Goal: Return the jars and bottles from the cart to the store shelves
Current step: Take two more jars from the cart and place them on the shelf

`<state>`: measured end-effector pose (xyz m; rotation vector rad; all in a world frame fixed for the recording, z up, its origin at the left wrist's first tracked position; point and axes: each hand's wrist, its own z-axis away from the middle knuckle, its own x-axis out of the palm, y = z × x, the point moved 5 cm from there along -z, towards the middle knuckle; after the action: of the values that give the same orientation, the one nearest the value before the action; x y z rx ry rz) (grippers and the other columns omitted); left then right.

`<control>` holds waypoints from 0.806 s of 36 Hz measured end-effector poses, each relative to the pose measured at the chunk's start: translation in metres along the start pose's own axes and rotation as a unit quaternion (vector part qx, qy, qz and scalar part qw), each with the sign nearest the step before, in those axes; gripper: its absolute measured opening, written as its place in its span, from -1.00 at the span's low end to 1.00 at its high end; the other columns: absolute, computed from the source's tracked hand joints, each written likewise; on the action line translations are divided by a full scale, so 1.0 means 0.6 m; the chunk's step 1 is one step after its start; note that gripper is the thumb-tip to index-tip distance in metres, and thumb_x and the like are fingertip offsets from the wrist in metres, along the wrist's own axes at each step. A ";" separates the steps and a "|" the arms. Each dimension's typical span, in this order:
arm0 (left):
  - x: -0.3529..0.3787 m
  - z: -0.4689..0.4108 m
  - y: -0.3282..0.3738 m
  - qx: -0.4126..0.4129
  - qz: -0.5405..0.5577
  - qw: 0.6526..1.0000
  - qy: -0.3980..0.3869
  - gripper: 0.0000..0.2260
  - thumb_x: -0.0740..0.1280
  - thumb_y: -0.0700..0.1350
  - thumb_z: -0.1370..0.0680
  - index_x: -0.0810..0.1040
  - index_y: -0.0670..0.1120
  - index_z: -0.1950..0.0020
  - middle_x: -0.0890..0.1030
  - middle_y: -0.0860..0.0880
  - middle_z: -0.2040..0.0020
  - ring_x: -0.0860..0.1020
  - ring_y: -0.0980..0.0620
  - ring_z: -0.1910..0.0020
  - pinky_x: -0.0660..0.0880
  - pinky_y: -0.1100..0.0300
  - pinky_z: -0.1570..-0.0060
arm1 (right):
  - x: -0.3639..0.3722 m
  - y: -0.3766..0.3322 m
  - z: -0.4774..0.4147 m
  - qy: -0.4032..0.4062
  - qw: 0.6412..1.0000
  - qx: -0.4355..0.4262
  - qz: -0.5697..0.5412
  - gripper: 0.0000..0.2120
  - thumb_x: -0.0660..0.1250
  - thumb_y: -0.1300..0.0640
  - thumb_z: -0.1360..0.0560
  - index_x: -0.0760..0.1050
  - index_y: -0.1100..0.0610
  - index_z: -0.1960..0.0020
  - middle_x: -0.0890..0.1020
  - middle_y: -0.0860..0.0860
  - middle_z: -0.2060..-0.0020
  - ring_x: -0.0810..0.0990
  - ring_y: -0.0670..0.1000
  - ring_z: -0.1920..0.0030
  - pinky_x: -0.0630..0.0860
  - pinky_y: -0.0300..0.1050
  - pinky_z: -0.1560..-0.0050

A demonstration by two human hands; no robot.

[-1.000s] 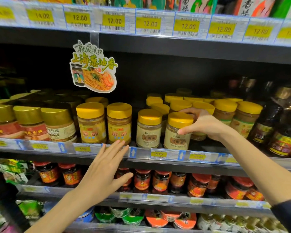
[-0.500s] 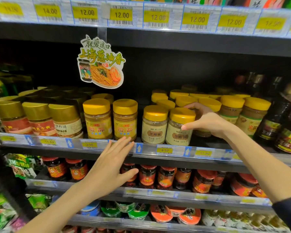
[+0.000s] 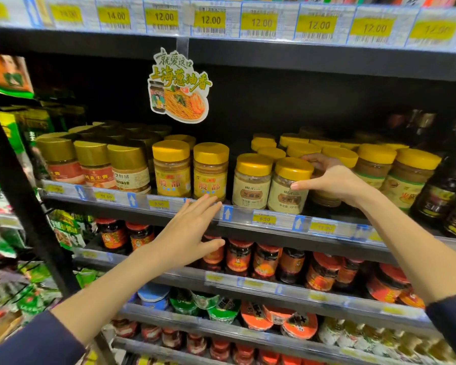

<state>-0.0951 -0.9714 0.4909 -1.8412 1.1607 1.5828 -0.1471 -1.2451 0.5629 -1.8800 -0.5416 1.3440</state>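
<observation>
Right hand (image 3: 334, 181) grips yellow-lidded clear paste jar (image 3: 342, 156) mid-body; left hand (image 3: 187, 233) flat, empty. Likely heavy, slick: keep the hold mid-body.

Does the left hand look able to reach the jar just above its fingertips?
Probably yes: the left hand is open and empty, and the jar stands in the front row, nothing before it.

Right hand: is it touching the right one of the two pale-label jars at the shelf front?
Touching. The head view shows the right hand with its thumb lying on the jar and its fingers curled behind it, no gap.
</observation>
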 end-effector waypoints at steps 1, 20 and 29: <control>0.000 0.001 0.002 -0.009 -0.002 1.000 -0.002 -0.29 0.25 0.17 -0.53 0.00 -0.05 -0.55 -0.03 0.02 -0.57 -0.12 0.09 -0.54 -0.14 0.10 -0.48 | -0.001 -0.001 0.001 0.005 1.000 0.001 0.010 -0.21 0.55 0.04 -0.26 0.28 0.06 -0.40 0.41 0.08 -0.37 0.45 0.00 -0.21 0.39 -0.15 -0.10; -0.048 0.207 0.029 -0.221 -0.016 0.975 -0.018 -0.33 0.25 0.12 -0.55 0.05 -0.09 -0.55 0.00 -0.05 -0.56 -0.01 0.00 -0.54 0.02 0.09 -0.47 | 0.064 -0.097 0.138 -0.016 0.946 -0.208 0.249 -0.18 0.51 0.04 -0.33 0.20 0.18 -0.47 0.21 0.15 -0.48 0.13 0.12 -0.50 0.12 -0.02 -0.45; -0.076 0.411 -0.049 -0.358 -0.030 0.932 -0.057 -0.29 0.25 0.14 -0.54 0.01 -0.09 -0.55 0.10 -0.06 -0.55 0.13 -0.01 -0.51 0.16 0.11 -0.45 | 0.282 -0.175 0.182 -0.208 0.859 -0.291 0.366 -0.30 0.39 -0.05 -0.45 0.20 0.18 -0.45 0.34 0.14 -0.39 0.31 0.14 -0.38 0.34 0.04 -0.33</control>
<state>-0.2131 -0.7490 0.4689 -2.1264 0.4802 2.2339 -0.1794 -1.0240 0.5217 -2.4280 -0.4921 2.3269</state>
